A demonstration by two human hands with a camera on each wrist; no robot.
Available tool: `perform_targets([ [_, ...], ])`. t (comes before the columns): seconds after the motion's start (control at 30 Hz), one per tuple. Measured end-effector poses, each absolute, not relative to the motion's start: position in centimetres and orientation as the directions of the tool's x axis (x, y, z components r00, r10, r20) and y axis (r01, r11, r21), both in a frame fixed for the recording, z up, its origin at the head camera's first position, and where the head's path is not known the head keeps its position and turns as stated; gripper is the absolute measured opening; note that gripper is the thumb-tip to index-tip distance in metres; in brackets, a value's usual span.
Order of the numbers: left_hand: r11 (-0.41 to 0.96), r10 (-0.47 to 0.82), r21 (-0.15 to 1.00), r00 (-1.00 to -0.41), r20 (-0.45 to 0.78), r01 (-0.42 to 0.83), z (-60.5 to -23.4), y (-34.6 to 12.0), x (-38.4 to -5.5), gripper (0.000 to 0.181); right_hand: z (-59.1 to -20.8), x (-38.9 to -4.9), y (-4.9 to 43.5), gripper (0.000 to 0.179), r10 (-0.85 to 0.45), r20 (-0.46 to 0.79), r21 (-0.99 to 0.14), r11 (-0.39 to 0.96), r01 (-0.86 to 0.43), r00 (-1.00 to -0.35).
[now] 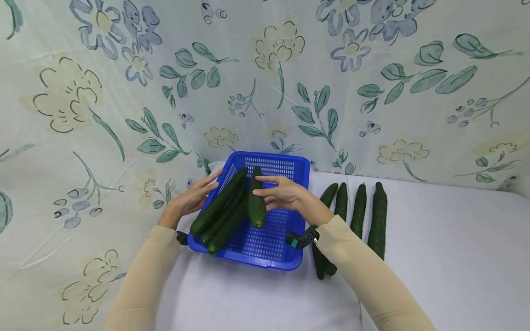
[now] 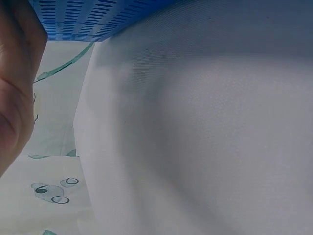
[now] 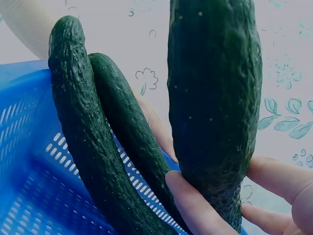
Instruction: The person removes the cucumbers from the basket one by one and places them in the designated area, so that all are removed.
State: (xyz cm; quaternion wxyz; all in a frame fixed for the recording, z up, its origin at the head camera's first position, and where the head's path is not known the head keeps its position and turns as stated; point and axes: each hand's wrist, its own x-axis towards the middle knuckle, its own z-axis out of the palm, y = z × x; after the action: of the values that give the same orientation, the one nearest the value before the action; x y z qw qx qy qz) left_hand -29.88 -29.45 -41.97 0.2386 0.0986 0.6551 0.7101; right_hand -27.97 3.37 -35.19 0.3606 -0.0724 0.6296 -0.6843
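Observation:
My right hand point(image 1: 283, 193) grips a dark green cucumber point(image 1: 257, 209) over the blue plastic basket point(image 1: 273, 264). In the right wrist view, its fingers point(image 3: 195, 205) pinch that cucumber point(image 3: 212, 88) near its narrower end, from both sides. Three more cucumbers point(image 1: 219, 204) lie side by side along the basket's left part, their near ends at the front rim. My left hand point(image 1: 193, 197) is at the basket's left rim with its fingers extended along the outside. The left wrist view catches only part of this hand point(image 2: 17, 88) beside the basket's slotted wall point(image 2: 78, 19).
Several cucumbers point(image 1: 377, 220) lie on the white-covered table point(image 1: 447, 248) to the right of the basket, some partly under my right forearm. A floral cloth point(image 1: 265, 92) hangs behind the table and down its left side. Each wrist wears a black strap point(image 1: 304, 238).

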Motion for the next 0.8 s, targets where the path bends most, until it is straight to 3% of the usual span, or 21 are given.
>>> perform_targets([
  [0.8, -0.012, 0.476, 0.980, -0.863, -0.169, -0.198, -42.0, -29.4, -29.9, 0.056, -34.1, -26.0, 8.1, 0.069, -0.554, -0.237, -0.960, 0.008, 0.280, -0.798],
])
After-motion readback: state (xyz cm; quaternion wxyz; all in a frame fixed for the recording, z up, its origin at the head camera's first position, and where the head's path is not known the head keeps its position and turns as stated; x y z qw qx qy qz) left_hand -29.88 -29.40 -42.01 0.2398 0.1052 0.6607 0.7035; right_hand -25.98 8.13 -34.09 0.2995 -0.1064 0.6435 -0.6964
